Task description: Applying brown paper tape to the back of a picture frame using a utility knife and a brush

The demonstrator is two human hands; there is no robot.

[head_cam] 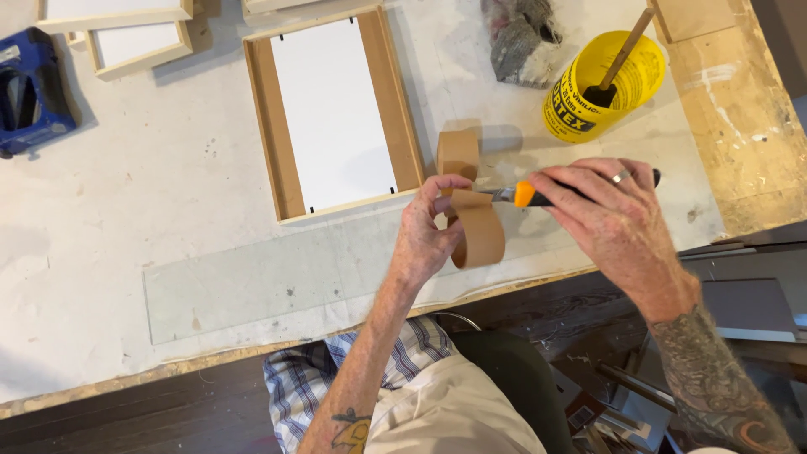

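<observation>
Pinched between thumb and fingers, the left hand [424, 235] holds a curling strip of brown paper tape [477, 227] at centre frame, just below the tape roll [459, 151]. Closed in a full fist-like grip, the right hand [609, 214] has the orange-handled utility knife [525, 194], blade tip touching the strip. Cutting the tape looks to be the step in hand; the next move calls for a taut strip and fingers kept off the blade. A wooden picture frame [332, 113] lies face down at upper centre

Left hand [427, 235] pinching, right hand [607, 210] gripping.
</observation>
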